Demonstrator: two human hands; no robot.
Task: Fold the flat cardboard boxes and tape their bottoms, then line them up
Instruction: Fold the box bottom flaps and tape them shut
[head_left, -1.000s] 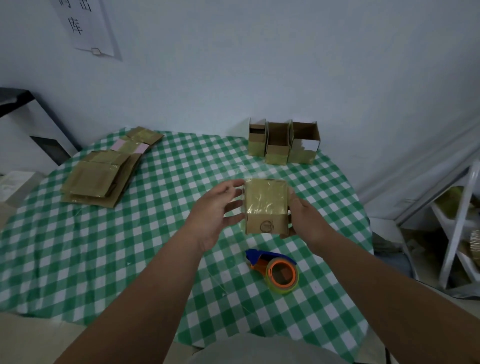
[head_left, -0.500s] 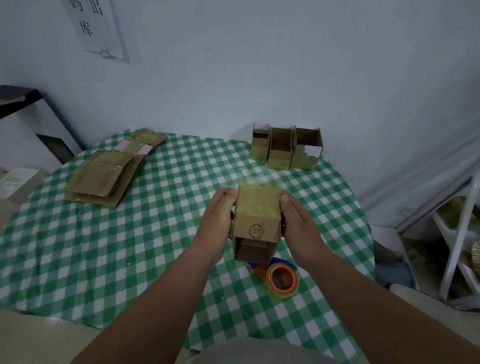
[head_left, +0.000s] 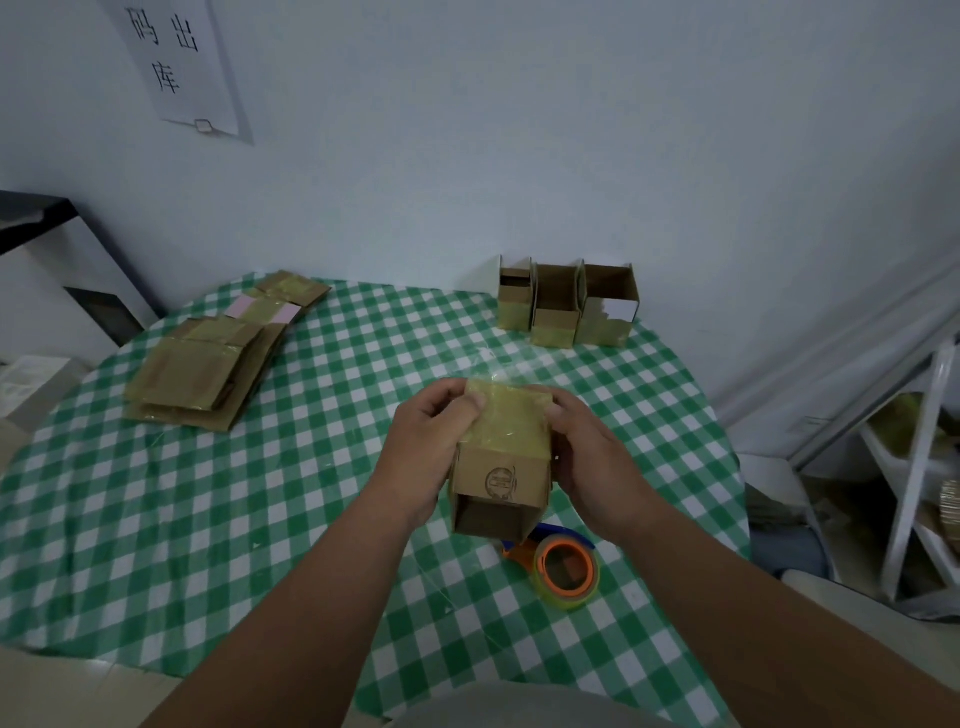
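One folded box (head_left: 501, 457) is held above the table (head_left: 156, 519), taped bottom up, open mouth toward the camera. It is gripped by the left hand (head_left: 426, 452) and right hand (head_left: 587, 462), thumbs pressed on the tape (fingers curled round the sides). Loose tape edges could lift if smoothing is uneven; a hard squeeze could skew the walls. Compared with a second ago, the box has been tipped toward the camera and both thumbs brought onto it. Nearby: tape dispenser (head_left: 563, 569), three finished boxes (head_left: 566, 306), flat stack (head_left: 202, 371).
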